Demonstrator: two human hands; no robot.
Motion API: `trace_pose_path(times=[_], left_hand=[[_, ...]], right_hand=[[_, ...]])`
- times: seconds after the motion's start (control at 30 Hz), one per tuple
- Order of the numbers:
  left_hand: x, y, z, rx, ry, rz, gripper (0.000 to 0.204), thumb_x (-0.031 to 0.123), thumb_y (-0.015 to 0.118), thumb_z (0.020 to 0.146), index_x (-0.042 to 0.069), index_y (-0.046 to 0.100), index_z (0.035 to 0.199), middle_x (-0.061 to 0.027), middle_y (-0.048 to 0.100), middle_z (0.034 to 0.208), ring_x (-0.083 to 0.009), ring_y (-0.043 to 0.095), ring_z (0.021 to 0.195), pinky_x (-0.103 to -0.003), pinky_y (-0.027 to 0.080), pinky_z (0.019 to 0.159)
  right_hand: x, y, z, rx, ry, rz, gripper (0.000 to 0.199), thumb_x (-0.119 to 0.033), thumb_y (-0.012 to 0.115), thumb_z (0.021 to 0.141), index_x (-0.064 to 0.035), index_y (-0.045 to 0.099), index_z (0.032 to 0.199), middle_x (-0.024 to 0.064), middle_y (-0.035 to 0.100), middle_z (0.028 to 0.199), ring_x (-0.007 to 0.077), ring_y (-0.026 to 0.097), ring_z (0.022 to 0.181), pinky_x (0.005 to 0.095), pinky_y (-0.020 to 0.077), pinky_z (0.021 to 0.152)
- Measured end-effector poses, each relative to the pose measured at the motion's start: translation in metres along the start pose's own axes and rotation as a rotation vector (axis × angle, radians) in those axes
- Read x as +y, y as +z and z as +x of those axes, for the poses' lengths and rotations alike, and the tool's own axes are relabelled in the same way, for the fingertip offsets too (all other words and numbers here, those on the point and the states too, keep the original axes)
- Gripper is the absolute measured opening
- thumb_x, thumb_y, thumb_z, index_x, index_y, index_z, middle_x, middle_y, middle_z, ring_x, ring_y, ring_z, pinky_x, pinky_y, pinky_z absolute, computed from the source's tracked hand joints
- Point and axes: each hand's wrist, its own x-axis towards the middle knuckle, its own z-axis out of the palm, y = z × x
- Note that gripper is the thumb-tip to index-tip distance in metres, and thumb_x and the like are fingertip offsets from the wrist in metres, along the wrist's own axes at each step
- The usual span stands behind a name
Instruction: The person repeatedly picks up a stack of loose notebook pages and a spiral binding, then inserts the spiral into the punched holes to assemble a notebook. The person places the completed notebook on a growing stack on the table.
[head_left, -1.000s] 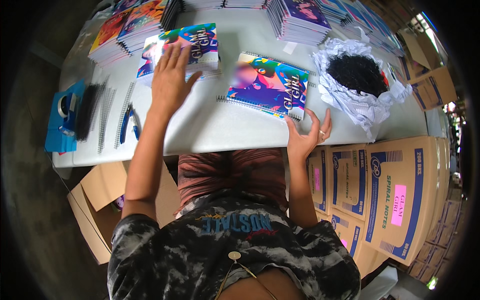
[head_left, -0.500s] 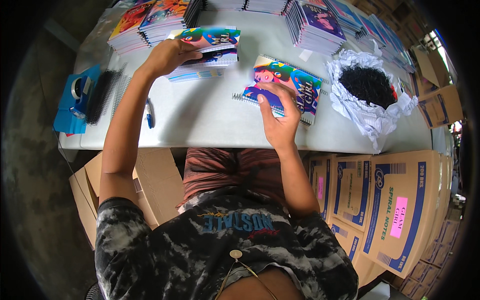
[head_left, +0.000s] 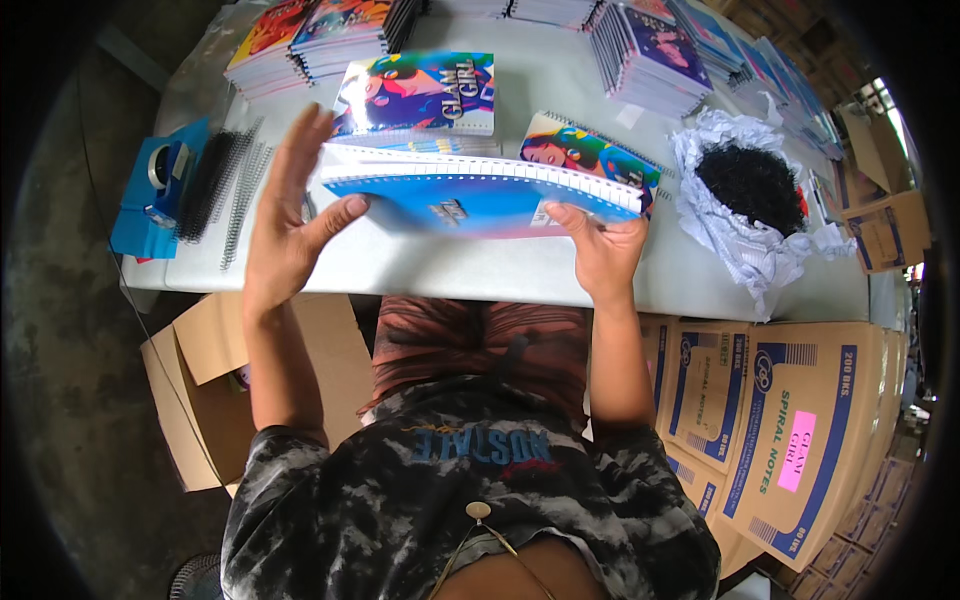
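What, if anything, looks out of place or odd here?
The black tangled heap in crumpled white paper, on the right of the table, looks messy beside the neat notebook stacks. No spill or damage is visible.

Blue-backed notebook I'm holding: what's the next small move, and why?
Probably close your left hand on the blue-backed notebook at its left end. That hand's fingers are spread there, while your right hand grips the other end, and no coil shows along the punched edge, so a second hold might keep the sheets aligned.
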Motion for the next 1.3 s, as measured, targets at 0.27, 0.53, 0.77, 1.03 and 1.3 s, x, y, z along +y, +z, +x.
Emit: trace_pose_path(times=[0.27,0.53,0.77,1.03,1.3], left_hand=[[-0.105,0.046,-0.067,-0.074,-0.465,-0.397,0.026,-0.009,0.051,0.077,-0.002,0.052,0.102,-0.0063,0.061,0.097,-0.0155,0.057,0.093,-0.029,0.045,0.084],[-0.156,-0.066,0.009,0.233,-0.237,1.21,0.019,0.019,0.055,0.083,0.003,0.06,0.093,-0.017,0.061,0.094,-0.0325,0.057,0.092,-0.041,0.044,0.078],[-0.125,-0.082,0.036,0.17,-0.167,0.616,0.026,0.019,0.044,0.087,0.002,0.052,0.107,-0.0131,0.058,0.074,-0.0215,0.058,0.071,-0.031,0.046,0.065],[-0.06,-0.027,0.012,-0.296,-0.365,0.1,0.041,0.041,0.049,0.091,0.003,0.055,0.077,0.0011,0.044,0.067,-0.0082,0.037,0.063,-0.023,0.036,0.06],[-0.052,-0.03,0.018,-0.379,-0.449,0.014,0.042,0.04,0.041,0.094,0.005,0.053,0.075,0.0084,0.029,0.055,-0.0017,0.022,0.049,-0.02,0.018,0.045]], right_hand=[[0.041,-0.011,-0.036,-0.099,0.271,0.033,0.025,0.001,0.07,0.072,0.0007,0.062,0.096,0.0102,0.065,0.093,0.0102,0.06,0.082,0.0246,0.0482,0.073],[0.035,-0.009,-0.036,-0.265,0.096,-0.172,0.027,0.0,0.063,0.08,0.004,0.061,0.106,0.0105,0.066,0.097,0.0095,0.059,0.083,0.0226,0.0472,0.075],[0.048,-0.017,-0.017,-0.175,0.158,-0.108,0.029,-0.002,0.064,0.081,0.0032,0.06,0.109,0.0072,0.065,0.098,0.0077,0.057,0.086,0.0212,0.046,0.077],[0.048,-0.018,-0.013,-0.205,0.139,-0.119,0.028,-0.001,0.063,0.081,0.0023,0.06,0.109,0.0069,0.065,0.098,0.0072,0.058,0.084,0.0208,0.0461,0.076],[0.041,-0.019,-0.013,-0.259,0.131,-0.132,0.027,0.002,0.06,0.082,0.003,0.06,0.108,0.0093,0.065,0.101,0.0095,0.059,0.089,0.0229,0.0459,0.082]])
